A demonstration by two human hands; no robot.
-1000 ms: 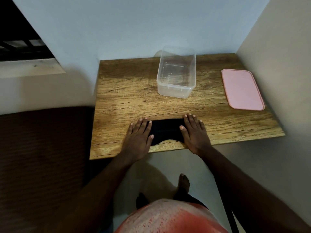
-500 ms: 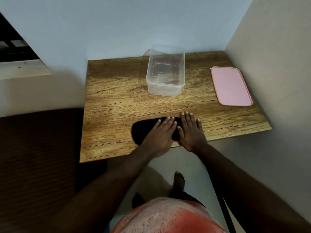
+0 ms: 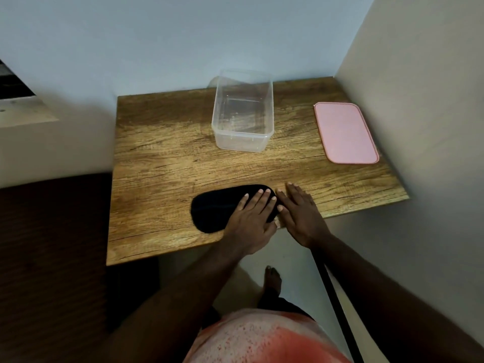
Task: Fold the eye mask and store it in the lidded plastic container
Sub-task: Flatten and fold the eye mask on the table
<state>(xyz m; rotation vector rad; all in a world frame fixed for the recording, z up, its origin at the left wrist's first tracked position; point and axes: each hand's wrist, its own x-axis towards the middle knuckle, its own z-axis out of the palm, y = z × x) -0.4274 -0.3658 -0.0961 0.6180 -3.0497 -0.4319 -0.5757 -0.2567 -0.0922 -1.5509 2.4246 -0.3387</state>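
Flat on the black eye mask – left hand, right hand beside (fingers extended, together) – near tabletop edge

The table was grained wood with a faint sheen. The container was clear, glossy plastic and its lid smooth, matt pink plastic. The eye mask was matt black cloth.

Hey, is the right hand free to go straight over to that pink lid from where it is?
Probably yes. The right hand lies flat and open beside the eye mask, holding nothing, and only bare table shows between it and the pink lid.
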